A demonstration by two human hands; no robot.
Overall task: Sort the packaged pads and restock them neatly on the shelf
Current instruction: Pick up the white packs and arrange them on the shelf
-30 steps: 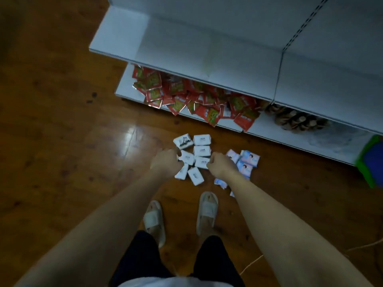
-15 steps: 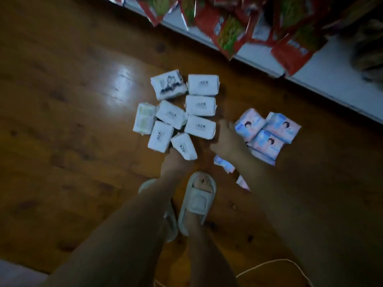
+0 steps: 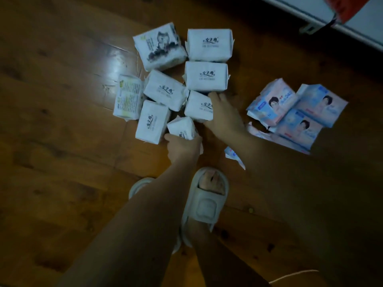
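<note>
left hand (image 3: 183,147) is wrapped around the near end of a small white pack (image 3: 182,128), fingers curled on it, right at the near edge of the white packs cluster (image 3: 176,83) on the wooden floor (image 3: 62,162). right hand (image 3: 224,117) lies flat over another white pack (image 3: 198,106) just beyond and to the right of that grip, palm down, can't tell if it's actually gripping. pink and blue packs (image 3: 298,112) sit off to the right with a strip of bare floor between. lots of open floor left of the grip. slipper (image 3: 205,204) right behind it, shelf edge (image 3: 323,19) far up right.
</note>
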